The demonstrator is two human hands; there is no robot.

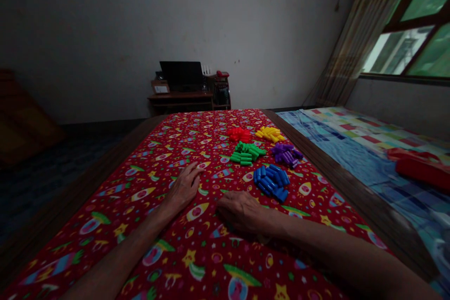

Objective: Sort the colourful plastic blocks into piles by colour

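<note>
My left hand [184, 185] lies palm down on the red patterned cloth [140, 218], its fingers stretched forward and nothing in them. To its right, my right hand [242, 211] rests on the same cloth with fingers curled under; no object shows in it, though the palm side is hidden. Nearest to that hand is a pile of short blue tubes [270, 182]. Beyond it are piles of green tubes [246, 153] and purple tubes [286, 154]. Farther back lie red pieces [239, 134] and yellow tubes [270, 134]. Neither hand touches any pile.
Brown wooden edges [337, 190] frame the cloth-covered table. At right is a bed with a blue checked sheet [326, 150] and a red item [422, 171]. A desk [181, 99] with a black monitor [182, 75] stands by the far wall. A curtain [362, 33] hangs beside the window.
</note>
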